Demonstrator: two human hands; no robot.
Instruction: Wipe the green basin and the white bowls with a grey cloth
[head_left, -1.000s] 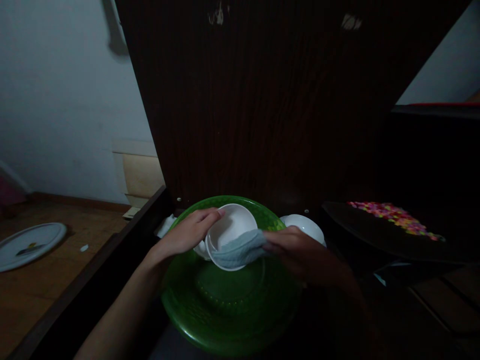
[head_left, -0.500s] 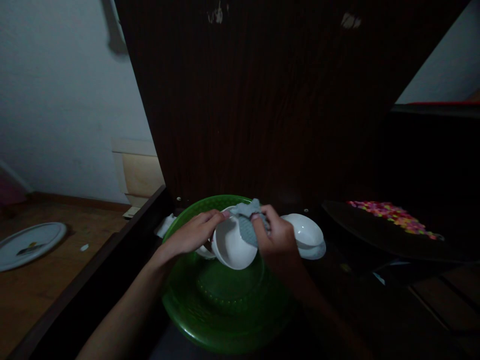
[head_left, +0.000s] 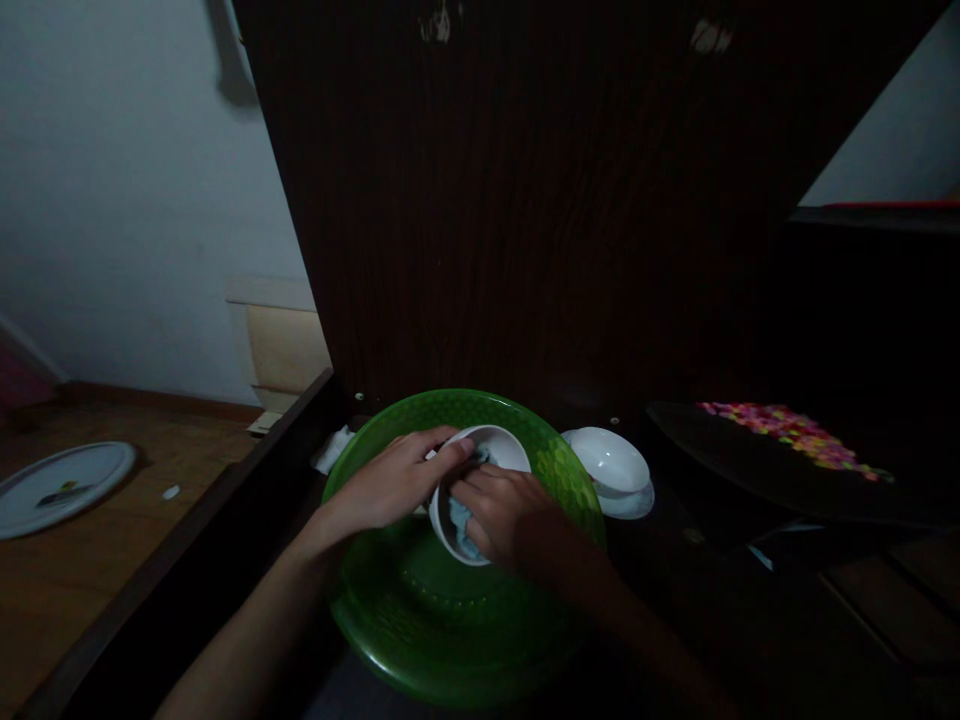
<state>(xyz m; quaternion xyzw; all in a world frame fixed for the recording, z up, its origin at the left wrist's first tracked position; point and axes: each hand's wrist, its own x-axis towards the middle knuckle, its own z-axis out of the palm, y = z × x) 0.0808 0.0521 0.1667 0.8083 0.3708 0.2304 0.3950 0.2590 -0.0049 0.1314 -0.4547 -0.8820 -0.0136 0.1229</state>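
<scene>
A white bowl (head_left: 504, 447) is tilted above the green basin (head_left: 465, 670), its inside facing me. My left hand (head_left: 401, 480) grips the bowl by its left rim, the thumb lying over the edge. Inside the bowl, my right hand (head_left: 502, 510) presses a crumpled grey-blue cloth (head_left: 463, 530) against the wall; the fingers hide part of the cloth. Just right of the basin, a second white bowl (head_left: 609, 462) rests on a white plate (head_left: 634, 503).
A dark wooden panel (head_left: 510, 220) rises behind the basin. Crumpled white paper or cloth (head_left: 332, 450) lies left of the basin. Pink and yellow small pieces (head_left: 799, 435) lie on a dark surface at the right. A white round lid (head_left: 67, 488) is on the floor.
My right hand has moved the cloth from the bowl's upper right rim down into its inside. The bowl has turned to face me more.
</scene>
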